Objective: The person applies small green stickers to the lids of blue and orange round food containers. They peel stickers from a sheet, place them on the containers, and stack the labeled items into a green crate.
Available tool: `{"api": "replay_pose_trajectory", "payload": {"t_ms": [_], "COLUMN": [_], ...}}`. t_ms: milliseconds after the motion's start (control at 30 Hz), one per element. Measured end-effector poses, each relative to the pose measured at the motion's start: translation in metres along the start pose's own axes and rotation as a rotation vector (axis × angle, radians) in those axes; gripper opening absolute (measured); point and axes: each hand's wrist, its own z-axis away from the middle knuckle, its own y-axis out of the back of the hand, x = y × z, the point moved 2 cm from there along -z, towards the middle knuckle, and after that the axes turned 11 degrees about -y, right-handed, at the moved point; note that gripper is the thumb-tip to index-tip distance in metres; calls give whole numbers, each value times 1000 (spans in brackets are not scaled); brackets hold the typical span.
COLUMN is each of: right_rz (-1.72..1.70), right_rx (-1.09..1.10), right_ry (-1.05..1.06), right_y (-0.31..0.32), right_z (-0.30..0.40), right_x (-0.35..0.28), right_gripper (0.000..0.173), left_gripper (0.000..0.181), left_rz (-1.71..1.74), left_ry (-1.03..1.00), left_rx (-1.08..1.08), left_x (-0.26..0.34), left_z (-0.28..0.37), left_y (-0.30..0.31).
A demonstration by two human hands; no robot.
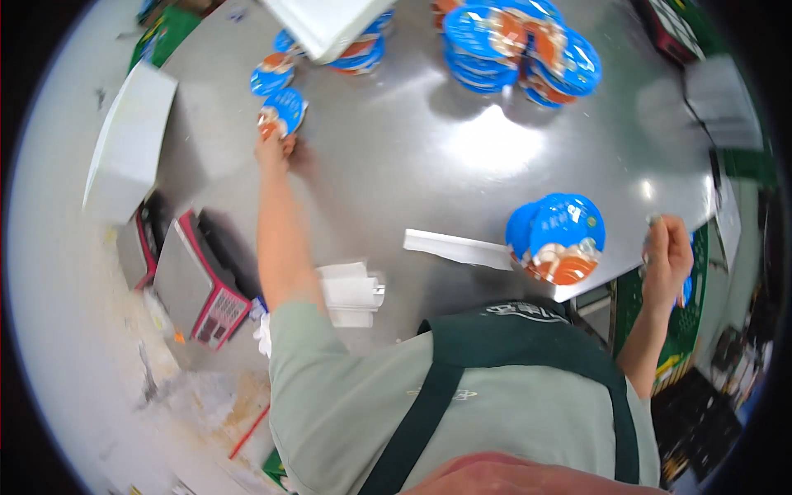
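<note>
My left hand (275, 148) reaches out over the steel table and grips the near edge of a round blue-and-orange printed pack (288, 110). Just beyond it lies a similar pack (272, 77). Off the table's right edge, above a green crate (690, 309), I see my right hand (668, 253) with thumb and fingers pinched together. A small shiny bit shows at its fingertips; whether it holds a thing is unclear. Left of that hand, a pile of round packs (566, 238) sits by the near table edge, partly over a folded white paper strip (458, 247).
Stacked packs (479, 52) stand at the far side, with more (359, 55) under a white tray (331, 21). White folded papers (352, 294) lie near my body. Left are a red-and-grey scale (198, 288) and a white box (133, 142). The steel table (371, 167) is shiny.
</note>
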Motion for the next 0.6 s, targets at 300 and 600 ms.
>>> {"api": "replay_pose_trajectory", "payload": {"t_ms": [300, 600], "right_rz": [-62, -134], "right_rx": [-26, 7], "right_ry": [-101, -81], "right_y": [8, 40], "right_z": [5, 32], "right_x": [-8, 5], "right_gripper": [19, 19], "left_gripper": [46, 68], "left_rz": [334, 309], "left_ry": [53, 90], "left_rx": [-572, -837], "left_x": [110, 135], "left_z": [259, 439], "left_y": [-126, -201]}}
